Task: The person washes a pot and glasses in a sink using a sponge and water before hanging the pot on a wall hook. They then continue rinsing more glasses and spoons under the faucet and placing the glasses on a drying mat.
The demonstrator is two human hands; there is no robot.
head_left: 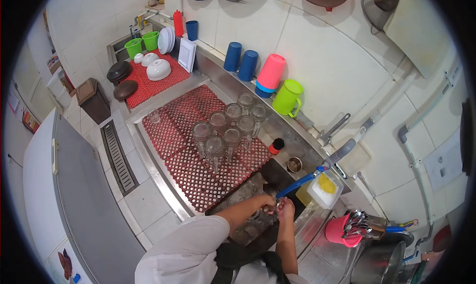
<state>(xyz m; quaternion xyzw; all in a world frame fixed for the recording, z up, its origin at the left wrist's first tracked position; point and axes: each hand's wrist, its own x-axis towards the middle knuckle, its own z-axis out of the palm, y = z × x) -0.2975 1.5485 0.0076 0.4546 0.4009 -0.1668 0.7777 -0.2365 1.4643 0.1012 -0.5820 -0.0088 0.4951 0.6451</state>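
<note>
Both of my hands meet over the sink (248, 232), just below the end of a blue hose (295, 186). My left hand (267, 203) is closed, its fingers curled near the hose's lower end. Beside it, my right hand (286, 209) is closed too, fingertips drawn together. What lies between them is too small and partly covered to name. Glassy shapes lie in the sink below. Upside-down glass mugs (214, 145), several of them, stand on the red perforated mat (178, 167) beyond my hands.
On the right are a pink bucket of cutlery (342, 229), a white tray with a yellow sponge (326, 185) and a large metal pot (379, 264). A lime pitcher (287, 97) and blue cups (232, 56) line the ledge. White bowls (158, 70) sit on the far mat.
</note>
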